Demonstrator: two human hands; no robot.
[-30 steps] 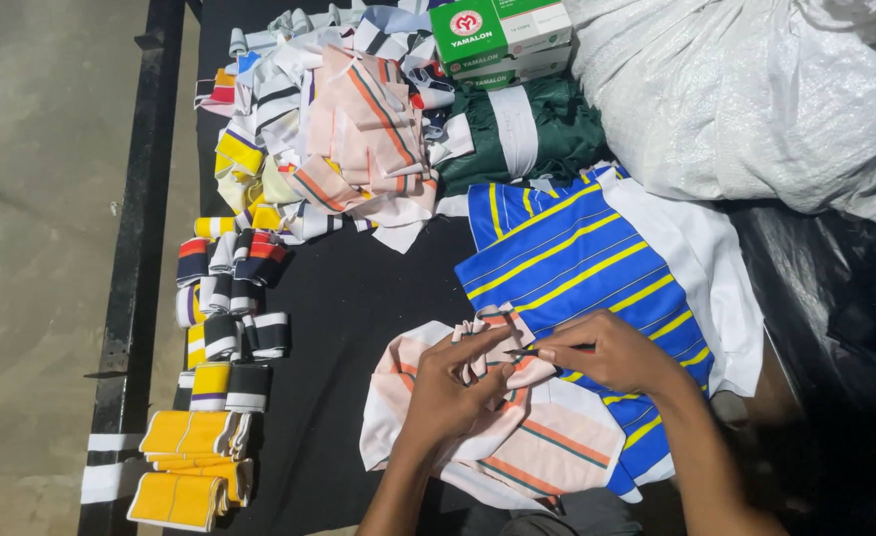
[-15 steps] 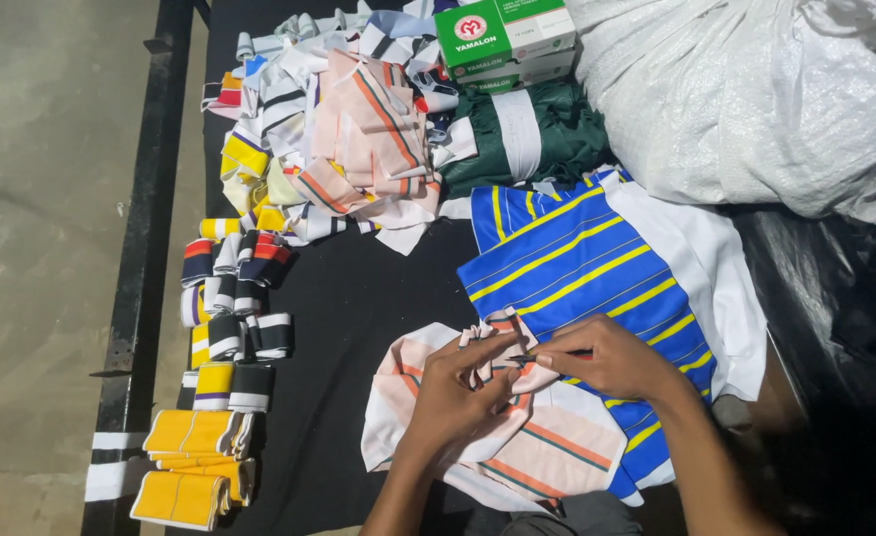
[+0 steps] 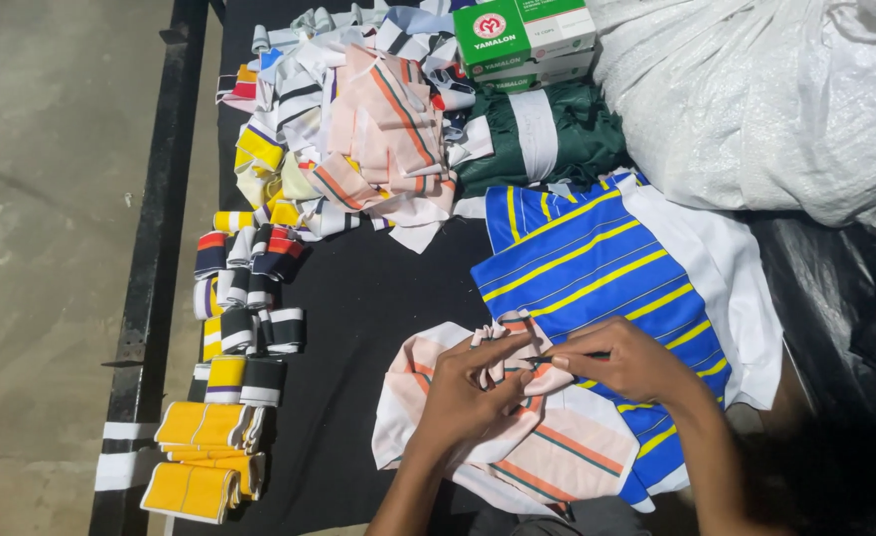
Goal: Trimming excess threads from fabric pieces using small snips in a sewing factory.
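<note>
My left hand [image 3: 466, 389] and my right hand [image 3: 624, 359] meet over a pale pink striped fabric piece [image 3: 547, 467] that lies on the black table [image 3: 358, 298]. Both hands pinch a bunched fold of that pink fabric [image 3: 509, 347] between their fingertips. My right hand also seems to hold a thin dark tool [image 3: 582, 355], mostly hidden by the fingers. Under my right wrist lies a blue fabric piece with yellow stripes [image 3: 597, 268], edged in white.
A heap of mixed striped fabric pieces [image 3: 358, 129] lies at the back. Folded ribbed bands [image 3: 249, 288] and yellow bands [image 3: 200, 457] line the table's left edge. Green boxes [image 3: 527, 35], a green fabric bundle [image 3: 547, 134] and a white woven sack [image 3: 765, 99] sit behind.
My hands have stayed over the pink fabric and closed in a little on the fold. The view has shifted slightly downward.
</note>
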